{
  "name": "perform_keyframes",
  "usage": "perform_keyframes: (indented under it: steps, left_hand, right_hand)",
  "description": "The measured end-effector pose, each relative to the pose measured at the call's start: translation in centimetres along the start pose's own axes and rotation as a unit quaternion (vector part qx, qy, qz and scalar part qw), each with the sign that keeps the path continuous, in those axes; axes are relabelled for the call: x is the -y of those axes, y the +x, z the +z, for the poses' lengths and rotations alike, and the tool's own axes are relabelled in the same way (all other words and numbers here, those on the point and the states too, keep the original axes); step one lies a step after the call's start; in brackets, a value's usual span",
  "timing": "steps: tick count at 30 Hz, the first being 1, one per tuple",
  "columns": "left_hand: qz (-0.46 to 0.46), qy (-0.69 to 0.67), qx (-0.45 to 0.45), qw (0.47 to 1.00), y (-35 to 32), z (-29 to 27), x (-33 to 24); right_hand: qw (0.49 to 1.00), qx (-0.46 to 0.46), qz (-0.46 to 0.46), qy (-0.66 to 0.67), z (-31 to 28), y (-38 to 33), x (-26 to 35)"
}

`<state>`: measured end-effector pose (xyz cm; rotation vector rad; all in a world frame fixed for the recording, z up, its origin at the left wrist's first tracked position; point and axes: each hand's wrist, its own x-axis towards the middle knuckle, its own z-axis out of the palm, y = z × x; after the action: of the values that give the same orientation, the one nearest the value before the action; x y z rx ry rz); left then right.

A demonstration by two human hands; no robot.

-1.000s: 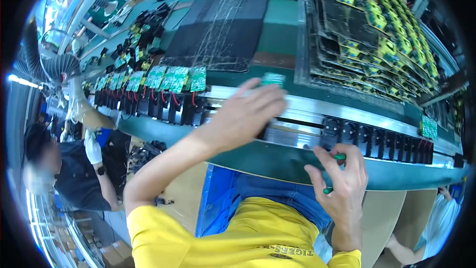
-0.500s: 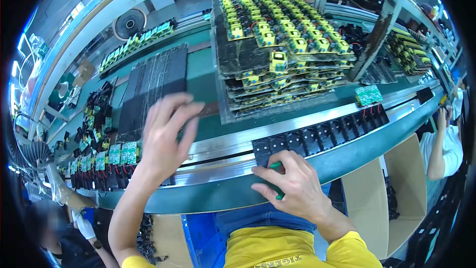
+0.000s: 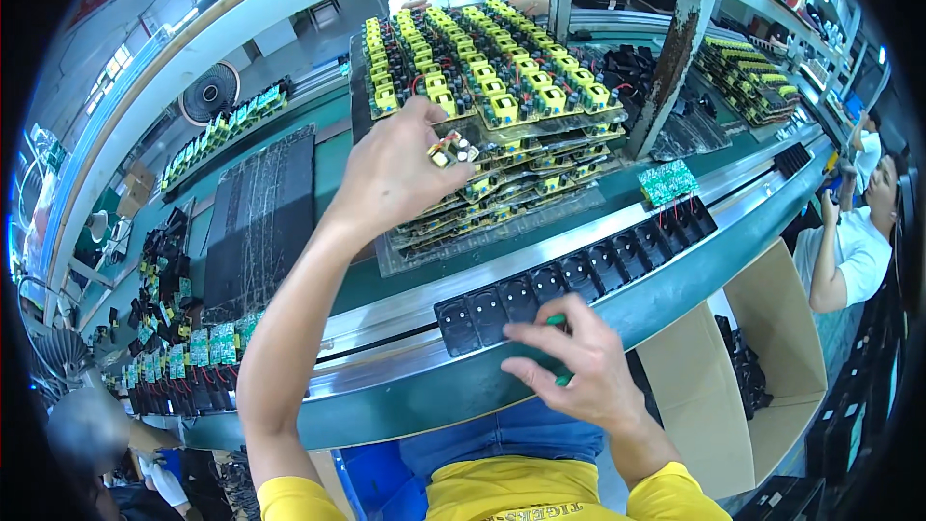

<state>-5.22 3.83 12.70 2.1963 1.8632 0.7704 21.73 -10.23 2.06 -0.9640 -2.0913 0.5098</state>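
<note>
My left hand (image 3: 391, 174) reaches over the front left edge of a tall stack of circuit boards (image 3: 492, 106) with yellow transformers. Its thumb and fingers close on one small circuit board (image 3: 451, 150) at that edge. My right hand (image 3: 584, 362) curls around a green-handled tool (image 3: 557, 321); most of the tool is hidden by the fingers, so its kind does not show. Beside that hand, a row of open black plastic housings (image 3: 516, 301) stands on the metal rail. At the row's far right end, a green circuit board (image 3: 667, 183) with red wires rests by the housings.
A dark flat sheet (image 3: 258, 217) lies left of the stack. More housings with green boards (image 3: 198, 352) stand on the rail at left. A cardboard box (image 3: 709, 381) is at my right, below the bench edge. A rusty post (image 3: 670, 68) rises right of the stack. Other people work nearby.
My left hand has moved up and right from above the rail to the stack and has taken hold of a circuit board. My right hand stays near the housings with the green-handled tool.
</note>
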Motion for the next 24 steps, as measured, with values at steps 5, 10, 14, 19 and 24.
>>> perform_keyframes:
  steps: [5, 10, 14, 19, 24]
  left_hand:
    - [0.066, -0.217, 0.055, 0.972, -7.6, -0.7, -1.6]
    - [0.054, -0.235, 0.133, 0.961, -11.6, -0.9, -2.7]
    - [0.022, -0.321, 0.145, 0.936, -12.8, -0.5, -2.6]
    - [0.066, -0.251, 0.152, 0.954, -13.3, -0.1, -3.3]
    - [0.050, -0.205, 0.106, 0.972, -14.0, 0.7, -3.0]
  right_hand:
    - [0.975, -0.086, 0.075, 0.190, -1.1, 3.8, 0.0]
    - [0.976, -0.052, -0.023, 0.210, -0.9, 6.9, -0.1]
    - [0.970, -0.004, -0.093, 0.226, -0.5, 8.4, -0.5]
    - [0.975, 0.081, -0.083, 0.191, -0.3, 9.3, 0.0]
    - [0.986, 0.044, -0.113, 0.112, 0.4, 8.0, 1.4]
